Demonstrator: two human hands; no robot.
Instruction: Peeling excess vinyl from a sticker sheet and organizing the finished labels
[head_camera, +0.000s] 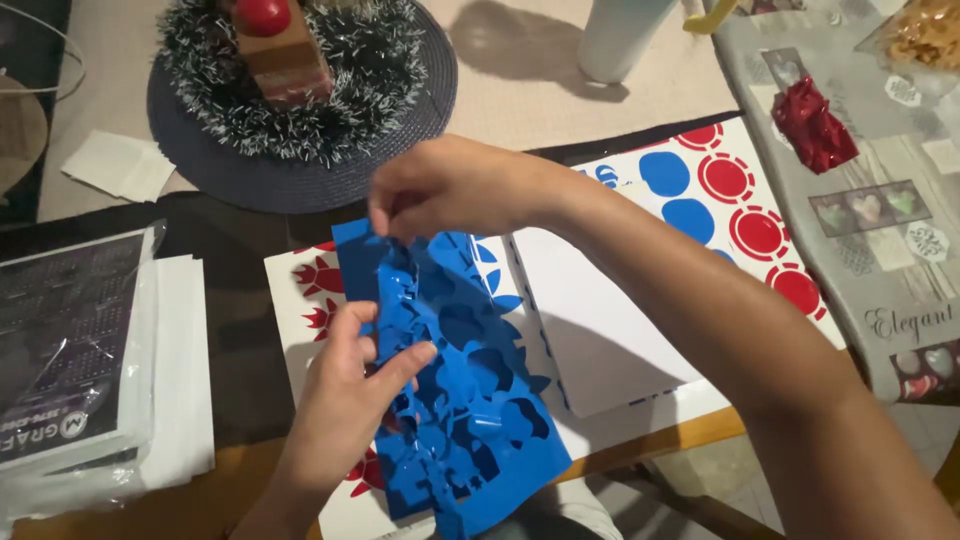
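A blue vinyl sheet (470, 400) with many cut-out holes hangs loosely between both hands over the table's front edge. My right hand (440, 185) pinches its upper end between fingers and thumb. My left hand (350, 385) grips its left side lower down, thumb lying across the blue film. Under it lies a white backing sheet (300, 330) with red flame-like stickers (318, 275).
A white sticker sheet (745, 215) with red and blue round stickers lies to the right. A dark round mat (250, 175) with tinsel and a red ornament stands at the back. A wrapped stack of sheets (70, 350) is left. A white cylinder (620, 40) stands behind.
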